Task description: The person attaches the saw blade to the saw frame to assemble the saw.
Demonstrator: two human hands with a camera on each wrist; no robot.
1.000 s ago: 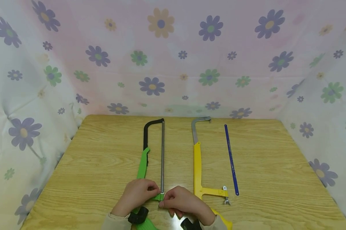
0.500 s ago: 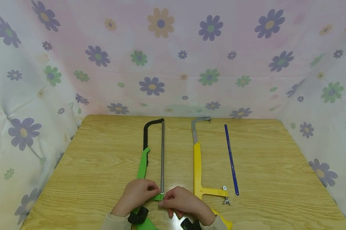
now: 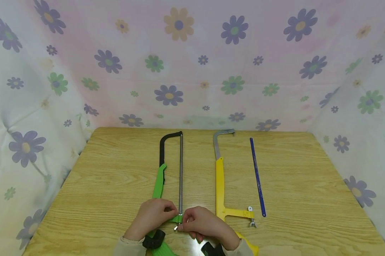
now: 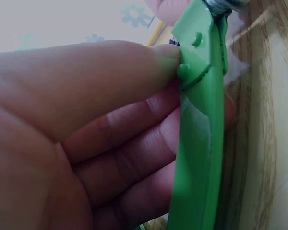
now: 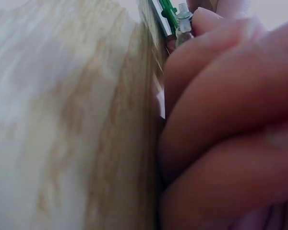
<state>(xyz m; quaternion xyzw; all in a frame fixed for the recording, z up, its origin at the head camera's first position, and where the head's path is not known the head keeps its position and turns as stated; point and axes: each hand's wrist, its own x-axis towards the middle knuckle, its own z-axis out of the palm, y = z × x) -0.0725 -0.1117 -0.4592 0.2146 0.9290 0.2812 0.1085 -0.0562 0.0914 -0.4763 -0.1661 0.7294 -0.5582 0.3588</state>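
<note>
Flowered cloth backs the wood-grained worktop, where my left grip pinches the green hacksaw and my right grip holds its wing nut between fingertips.

We are seeing a blue blade lying right of a yellow hacksaw frame, flowered cloth hanging far behind.
</note>
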